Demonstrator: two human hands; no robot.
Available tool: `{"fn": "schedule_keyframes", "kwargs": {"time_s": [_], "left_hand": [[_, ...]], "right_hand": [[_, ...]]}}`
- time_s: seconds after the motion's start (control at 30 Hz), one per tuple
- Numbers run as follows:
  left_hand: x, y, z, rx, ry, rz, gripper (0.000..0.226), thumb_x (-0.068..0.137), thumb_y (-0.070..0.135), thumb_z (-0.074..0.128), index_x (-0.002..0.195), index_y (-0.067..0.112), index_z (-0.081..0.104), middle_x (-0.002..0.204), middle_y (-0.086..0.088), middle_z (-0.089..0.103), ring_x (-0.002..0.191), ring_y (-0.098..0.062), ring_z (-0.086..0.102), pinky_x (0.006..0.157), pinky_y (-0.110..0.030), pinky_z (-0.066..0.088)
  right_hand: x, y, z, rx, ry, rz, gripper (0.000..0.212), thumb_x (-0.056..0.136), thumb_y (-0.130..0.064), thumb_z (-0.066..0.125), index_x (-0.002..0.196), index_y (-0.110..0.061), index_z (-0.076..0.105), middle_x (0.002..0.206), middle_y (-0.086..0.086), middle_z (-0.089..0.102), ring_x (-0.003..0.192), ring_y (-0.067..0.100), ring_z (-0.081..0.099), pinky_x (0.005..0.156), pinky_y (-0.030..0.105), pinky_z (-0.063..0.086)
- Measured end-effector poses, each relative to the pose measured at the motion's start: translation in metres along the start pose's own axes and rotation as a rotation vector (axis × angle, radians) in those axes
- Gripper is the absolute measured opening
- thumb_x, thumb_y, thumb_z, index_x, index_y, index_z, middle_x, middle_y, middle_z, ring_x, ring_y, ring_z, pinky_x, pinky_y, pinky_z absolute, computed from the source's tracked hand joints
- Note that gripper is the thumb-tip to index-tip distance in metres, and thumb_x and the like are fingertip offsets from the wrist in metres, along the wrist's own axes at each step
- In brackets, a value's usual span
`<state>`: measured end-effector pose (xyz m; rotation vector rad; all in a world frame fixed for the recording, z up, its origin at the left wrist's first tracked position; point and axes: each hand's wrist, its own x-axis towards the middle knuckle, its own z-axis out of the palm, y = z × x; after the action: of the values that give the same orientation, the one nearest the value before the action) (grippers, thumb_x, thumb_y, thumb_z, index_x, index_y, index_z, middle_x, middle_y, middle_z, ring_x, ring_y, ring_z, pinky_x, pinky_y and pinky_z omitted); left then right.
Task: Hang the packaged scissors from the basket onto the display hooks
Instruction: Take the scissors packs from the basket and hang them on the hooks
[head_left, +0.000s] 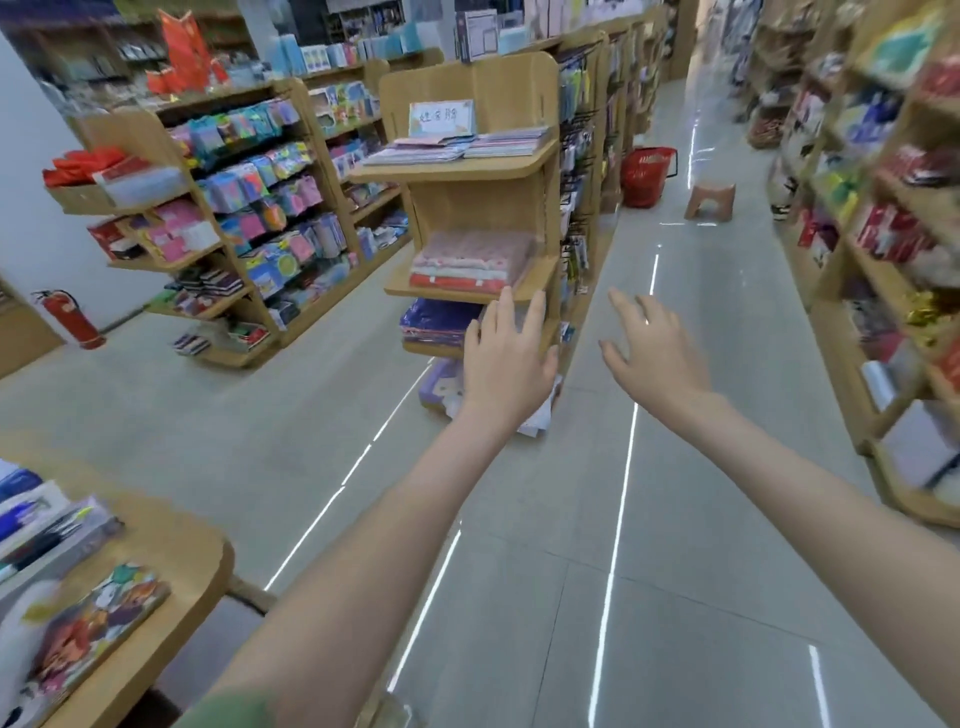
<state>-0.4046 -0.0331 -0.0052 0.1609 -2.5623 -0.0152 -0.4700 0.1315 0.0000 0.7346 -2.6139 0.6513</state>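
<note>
While facing down the shop aisle, held both arms stretched forward with nothing in them: left hand (506, 358) with fingers spread and straight, right hand (652, 353) likewise flat and relaxed, gripping nothing. Saw the red basket (647, 174) standing on the floor far ahead, close against the wooden shelf unit (467, 88) and near a small brown stool (710, 200), well apart from both hands. Could not make out the packaged scissors inside it; too far and too blurred. Noticed the display hooks (576, 156) as dark wire prongs along the aisle side of that same shelf unit, with hanging goods on many of them. Judged the task as not yet begun, with the walk to the basket first. Expected each pack to be light, flat and rather stiff, probably a card with a smooth plastic blister, a little slippery and heavier at the blade end. Thought it best to pinch the card near its top edge, beside the hang hole and not over it, keeping the hole free for the hook.
</note>
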Motion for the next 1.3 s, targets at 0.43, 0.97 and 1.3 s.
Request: {"fn": "schedule_keyframes", "kwargs": {"time_s": [0.43,0.97,1.3], "left_hand": [[0.337,0.076,0.223,-0.071,-0.012,0.031,0.057,0.087,0.03,0.061,0.136,0.004,0.049,0.133,-0.028,0.052,0.115,-0.042,0.056,0.09,-0.048,0.049],[0.793,0.193,0.55,-0.101,-0.161,0.17,0.056,0.083,0.029,0.06,0.13,0.0,0.052,0.12,-0.027,0.057,0.101,-0.042,0.06,0.079,-0.045,0.051],[1.077,0.282,0.738,-0.1,-0.201,0.169,0.06,0.085,0.032,0.064,0.137,0.006,0.048,0.124,-0.024,0.055,0.107,-0.04,0.057,0.081,-0.043,0.049]], "right_hand": [[0.317,0.262,0.065,-0.02,-0.114,-0.021,0.051,0.097,-0.025,0.049,0.146,-0.016,0.035,0.13,0.01,0.049,0.118,0.028,0.045,0.081,0.036,0.043],[0.726,0.609,0.172,-0.016,-0.156,0.073,0.055,0.097,-0.027,0.051,0.148,-0.016,0.033,0.131,0.011,0.049,0.123,0.029,0.043,0.089,0.037,0.039],[0.986,0.846,0.228,-0.07,-0.185,-0.003,0.058,0.093,-0.006,0.05,0.148,-0.012,0.031,0.13,0.015,0.047,0.121,0.033,0.042,0.089,0.04,0.039]]}}
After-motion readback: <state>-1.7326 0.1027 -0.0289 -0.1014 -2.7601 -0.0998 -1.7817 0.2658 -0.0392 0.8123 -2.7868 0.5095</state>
